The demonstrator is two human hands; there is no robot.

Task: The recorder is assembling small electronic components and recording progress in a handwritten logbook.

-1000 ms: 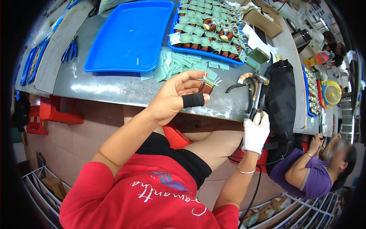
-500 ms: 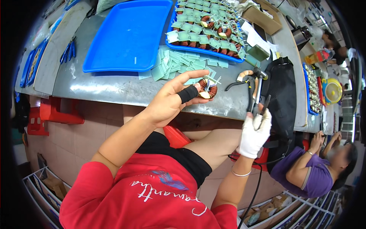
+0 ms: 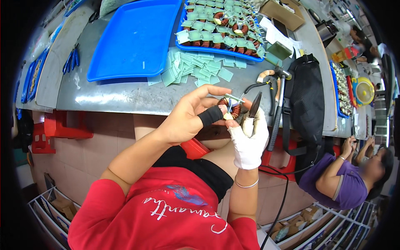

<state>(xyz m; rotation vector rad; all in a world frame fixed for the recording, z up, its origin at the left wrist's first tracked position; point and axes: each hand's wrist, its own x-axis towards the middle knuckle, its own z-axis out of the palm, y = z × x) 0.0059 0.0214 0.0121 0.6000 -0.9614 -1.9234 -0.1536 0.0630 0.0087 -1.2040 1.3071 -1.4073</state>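
My left hand (image 3: 192, 113), with a black wrap around its thumb, grips a copper-wound toroidal coil (image 3: 235, 110) above the table's front edge. A pale green plate (image 3: 234, 98) shows edge-on at the coil's upper side, by thin wire leads. My right hand (image 3: 251, 139), in a white glove with bare fingertips, is closed around a dark pointed tool (image 3: 256, 104) whose tip points up. Its thumb and a fingertip are at the coil's right side; whether they press on it, I cannot tell. Loose pale green plates (image 3: 196, 66) lie in a pile beyond my left hand.
A large blue tray (image 3: 129, 41) lies back left; another blue tray (image 3: 221, 53) holds rows of coils with green plates. Black-handled pliers (image 3: 271, 100), a hammer (image 3: 278, 110) and a black bag (image 3: 307, 96) lie on the right. Blue-handled cutters (image 3: 71, 60) lie far left. A co-worker (image 3: 337, 179) sits at right.
My right hand has moved left with the dark tool, from beside the hammer to the coil. My left hand and the coil have shifted slightly right and toward me.
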